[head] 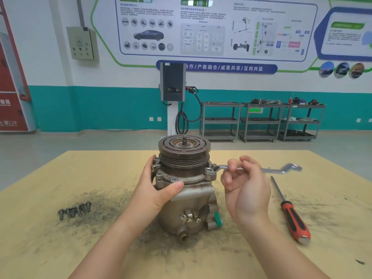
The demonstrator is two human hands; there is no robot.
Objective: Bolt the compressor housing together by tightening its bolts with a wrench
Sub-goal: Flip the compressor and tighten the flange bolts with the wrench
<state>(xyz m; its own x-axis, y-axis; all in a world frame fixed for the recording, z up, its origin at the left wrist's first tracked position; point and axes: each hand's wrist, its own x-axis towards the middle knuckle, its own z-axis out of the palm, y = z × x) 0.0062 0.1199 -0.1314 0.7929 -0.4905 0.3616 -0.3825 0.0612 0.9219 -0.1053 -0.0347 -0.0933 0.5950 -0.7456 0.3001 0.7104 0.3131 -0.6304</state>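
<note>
A grey metal compressor (190, 206) stands upright on the table with its dark grooved pulley (184, 151) on top. My left hand (159, 185) grips the housing's left side just under the pulley, thumb across the front flange. A silver offset ring wrench (269, 169) lies level, its ring end seated on a bolt (208, 171) at the flange's right side. My right hand (244, 183) pinches the wrench shaft near the middle, fingers curled. Another flange bolt head (174, 179) shows at the front.
Several loose bolts (74, 211) lie at the left on the tan, grime-stained table (60, 248). A red-and-black screwdriver (291, 214) lies at the right, pointing away. Grey shelf carts (261, 121) and a wall charger (173, 83) stand far behind.
</note>
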